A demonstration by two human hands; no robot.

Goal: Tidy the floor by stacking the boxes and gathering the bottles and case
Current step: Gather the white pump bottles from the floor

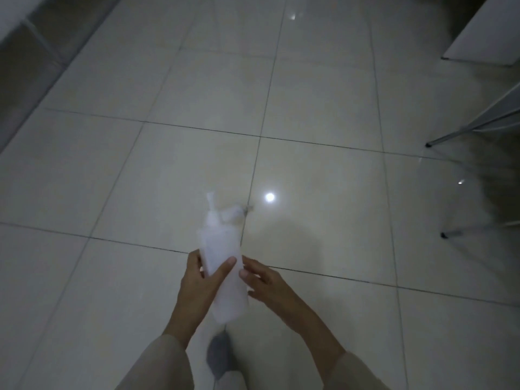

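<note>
Bottle [222,266] white, blurred, above tiled floor [323,108]; left hand [197,280] grips it, right hand [261,280] fingers touching side.

The left hand [197,280] wraps its fingers [225,267] and thumb round a blurred, translucent white plastic bottle [225,266]. The right hand [267,282] touches the bottle's other side with loosely curled fingers. Both forearms reach forward from pale beige sleeves [157,364].

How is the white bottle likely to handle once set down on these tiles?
The bottle looks tall and narrow, so upright it may tip easily. Its round body would probably roll if laid flat. The glossy floor suggests it could slide when pushed.
</note>
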